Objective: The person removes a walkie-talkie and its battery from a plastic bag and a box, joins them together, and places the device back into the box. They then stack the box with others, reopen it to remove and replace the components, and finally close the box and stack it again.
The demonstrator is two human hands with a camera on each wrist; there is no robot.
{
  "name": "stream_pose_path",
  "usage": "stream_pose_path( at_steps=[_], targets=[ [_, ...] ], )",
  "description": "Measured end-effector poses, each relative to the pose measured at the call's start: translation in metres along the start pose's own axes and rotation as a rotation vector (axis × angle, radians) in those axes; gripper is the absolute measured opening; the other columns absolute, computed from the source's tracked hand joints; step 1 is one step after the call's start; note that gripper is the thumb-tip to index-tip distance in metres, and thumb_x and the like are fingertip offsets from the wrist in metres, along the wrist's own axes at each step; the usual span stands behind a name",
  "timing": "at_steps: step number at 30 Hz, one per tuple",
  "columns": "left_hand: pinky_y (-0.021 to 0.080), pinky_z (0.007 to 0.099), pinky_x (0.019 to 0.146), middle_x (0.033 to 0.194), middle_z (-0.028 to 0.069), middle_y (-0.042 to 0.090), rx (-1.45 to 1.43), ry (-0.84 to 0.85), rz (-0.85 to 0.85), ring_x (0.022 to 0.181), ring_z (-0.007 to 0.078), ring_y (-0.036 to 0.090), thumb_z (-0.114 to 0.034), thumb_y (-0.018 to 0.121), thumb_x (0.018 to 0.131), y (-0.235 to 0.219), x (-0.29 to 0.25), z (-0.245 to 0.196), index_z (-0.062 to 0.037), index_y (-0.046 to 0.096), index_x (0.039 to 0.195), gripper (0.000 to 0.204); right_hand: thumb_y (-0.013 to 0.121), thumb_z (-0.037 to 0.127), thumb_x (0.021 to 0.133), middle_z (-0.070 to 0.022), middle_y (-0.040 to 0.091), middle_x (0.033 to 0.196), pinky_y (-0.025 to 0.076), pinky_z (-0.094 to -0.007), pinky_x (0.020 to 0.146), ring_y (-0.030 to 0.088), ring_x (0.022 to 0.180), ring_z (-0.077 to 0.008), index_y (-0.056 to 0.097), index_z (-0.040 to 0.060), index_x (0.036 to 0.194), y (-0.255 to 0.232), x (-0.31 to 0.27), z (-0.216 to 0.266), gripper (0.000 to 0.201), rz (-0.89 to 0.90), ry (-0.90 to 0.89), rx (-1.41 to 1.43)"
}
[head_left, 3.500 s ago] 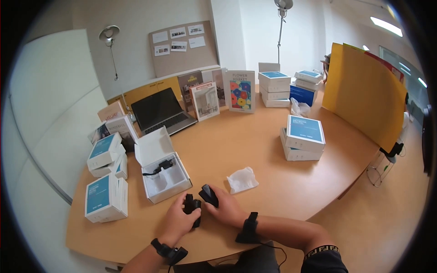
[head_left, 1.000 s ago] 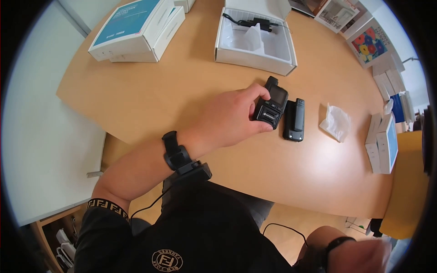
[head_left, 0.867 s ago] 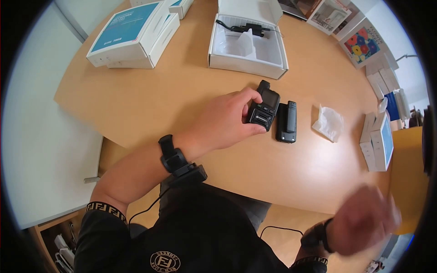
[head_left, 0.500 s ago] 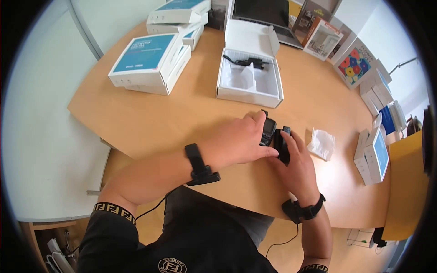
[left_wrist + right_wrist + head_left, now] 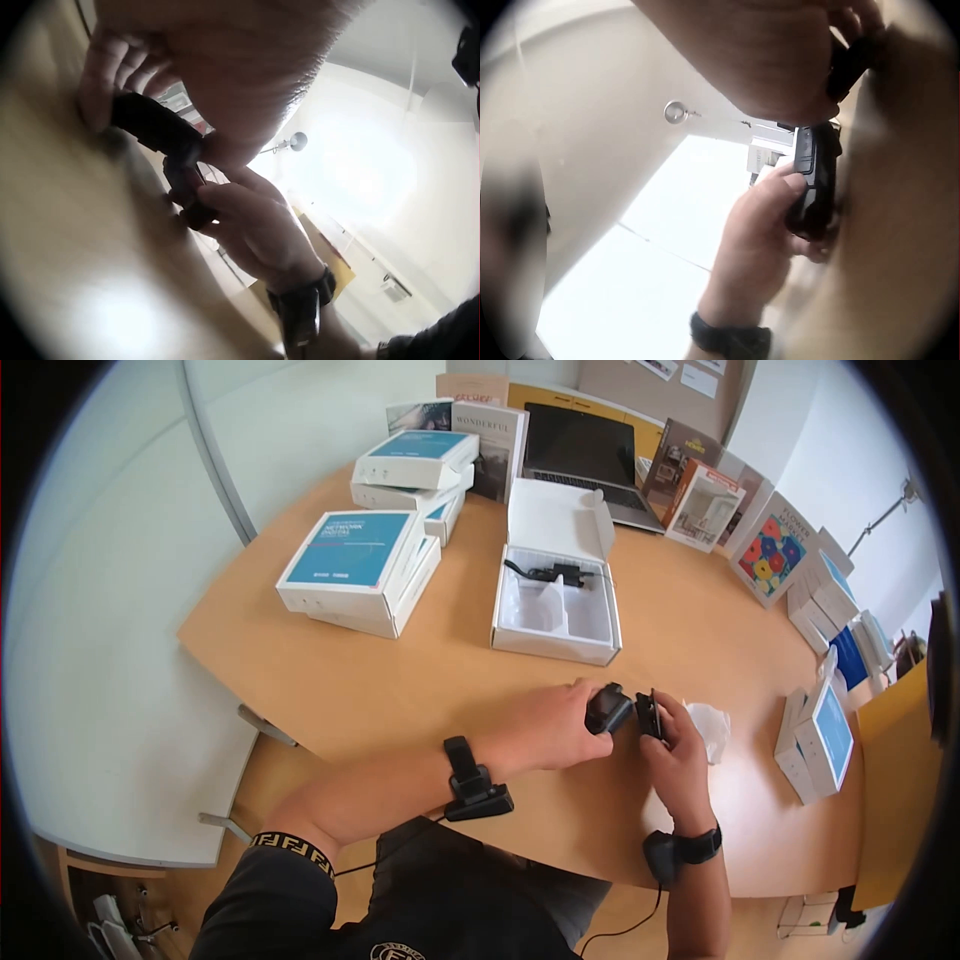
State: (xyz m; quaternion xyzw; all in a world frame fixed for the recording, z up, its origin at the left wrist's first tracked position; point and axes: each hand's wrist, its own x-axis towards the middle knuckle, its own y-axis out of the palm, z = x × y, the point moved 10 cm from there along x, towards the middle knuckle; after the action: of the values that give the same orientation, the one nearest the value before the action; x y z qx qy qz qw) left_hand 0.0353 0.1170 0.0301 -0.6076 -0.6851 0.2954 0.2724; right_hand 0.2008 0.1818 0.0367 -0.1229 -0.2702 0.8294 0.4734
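In the head view, my left hand [image 5: 550, 728] grips a black handheld radio [image 5: 608, 710] above the near part of the table. Close to its right, my right hand [image 5: 682, 768] pinches a black piece with a belt clip [image 5: 648, 716] between thumb and fingers. A narrow gap separates the two items. From the right wrist view, the left thumb presses the side of the radio [image 5: 816, 180], while the right hand [image 5: 772, 67] covers much of its own piece. A crumpled white wrapper [image 5: 712, 732] lies just behind the right hand, partly hidden.
An open white box [image 5: 555, 645] with a moulded insert and black adapter [image 5: 565, 574] stands ahead. White-and-blue boxes [image 5: 350, 565] are stacked at left, others [image 5: 815, 745] at right. A laptop [image 5: 580, 450] and upright books [image 5: 705, 505] line the back. Yellow panel [image 5: 895, 780] at right.
The right hand came in from the far right and took up the clip piece from the table. The left hand still holds the radio, now turned. The head view has tilted up.
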Motion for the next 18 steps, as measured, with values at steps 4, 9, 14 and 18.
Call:
stream_pose_path(
  at_steps=[4,9,14,18],
  targets=[
    [0.053,0.0344,0.079,0.104,0.0114,0.068,-0.622,-0.030,0.006,0.092,0.0192,0.065,-0.029,0.071,0.090,0.023,0.004,0.008,0.0006,0.046,0.144,0.066,0.054,0.000,0.092,-0.0072,0.066,0.111,0.047,-0.0247,0.078,0.059,0.090,-0.0108,0.047,-0.0010,0.143,0.004,0.001,-0.007,0.052,0.006,0.195,0.597],
    [0.050,0.0287,0.090,0.120,0.0080,0.064,-1.178,-0.026,0.035,0.106,0.0148,0.061,-0.022,0.061,0.098,0.032,0.016,0.004,0.0006,0.046,0.145,0.055,0.051,0.002,0.098,-0.0068,0.064,0.114,0.047,-0.0248,0.083,0.059,0.095,-0.0105,0.047,0.0019,0.143,0.017,0.011,0.015,0.044,-0.097,0.060,0.870],
    [0.045,0.0321,0.105,0.133,0.0071,0.057,-1.377,0.101,-0.037,0.121,0.0143,0.053,-0.019,0.052,0.103,0.007,0.013,0.001,-0.0014,0.042,0.149,0.050,0.055,0.000,0.100,-0.0124,0.060,0.130,0.047,-0.0310,0.099,0.058,0.118,-0.0179,0.045,-0.0014,0.143,0.031,0.022,0.047,0.044,-0.090,-0.223,0.677],
    [0.042,0.0344,0.109,0.138,0.0066,0.055,-1.490,0.146,0.017,0.125,0.0159,0.053,-0.019,0.048,0.105,0.014,0.015,0.007,-0.0050,0.040,0.152,0.049,0.060,-0.004,0.097,-0.0128,0.057,0.133,0.045,-0.0332,0.105,0.056,0.124,-0.0193,0.044,-0.0028,0.143,0.046,0.023,0.051,0.048,-0.069,-0.365,0.513]
  ],
)
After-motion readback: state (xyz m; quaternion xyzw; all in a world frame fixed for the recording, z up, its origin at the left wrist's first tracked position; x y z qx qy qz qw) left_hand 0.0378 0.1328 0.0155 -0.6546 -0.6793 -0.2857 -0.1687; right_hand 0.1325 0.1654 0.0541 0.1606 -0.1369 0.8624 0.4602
